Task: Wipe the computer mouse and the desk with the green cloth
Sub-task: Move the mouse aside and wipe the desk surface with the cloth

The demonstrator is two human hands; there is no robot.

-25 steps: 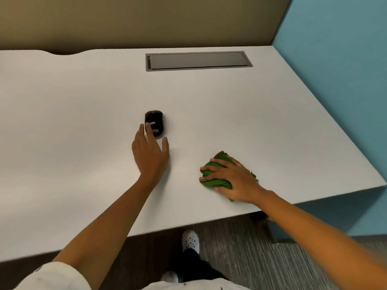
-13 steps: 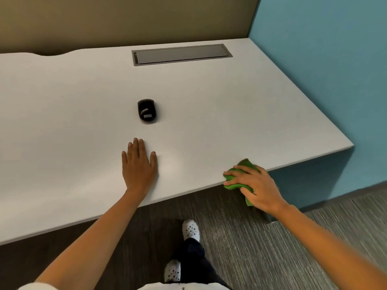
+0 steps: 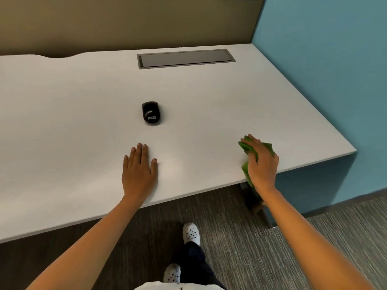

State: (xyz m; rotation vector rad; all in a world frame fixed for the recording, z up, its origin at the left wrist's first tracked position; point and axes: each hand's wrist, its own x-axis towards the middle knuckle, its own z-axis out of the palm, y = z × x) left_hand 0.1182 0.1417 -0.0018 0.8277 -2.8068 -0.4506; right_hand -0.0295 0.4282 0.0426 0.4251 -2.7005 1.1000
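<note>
A black computer mouse (image 3: 151, 112) sits alone on the white desk (image 3: 209, 97), near its middle. My left hand (image 3: 139, 170) lies flat on the desk, fingers straight, a short way in front of the mouse and apart from it. My right hand (image 3: 261, 164) grips the crumpled green cloth (image 3: 248, 149) and holds it down on the desk by the front right edge. Part of the cloth hangs over that edge under my wrist.
A grey cable flap (image 3: 185, 58) is set into the back of the desk. A tan partition (image 3: 125, 21) stands behind and a blue wall (image 3: 324, 70) runs along the right side. My legs and white shoes (image 3: 190, 233) stand on grey carpet below the front edge.
My left hand let go of the mouse and drew back towards the front edge. My right hand dragged the cloth to the front edge, then moved it back onto the desk at the right.
</note>
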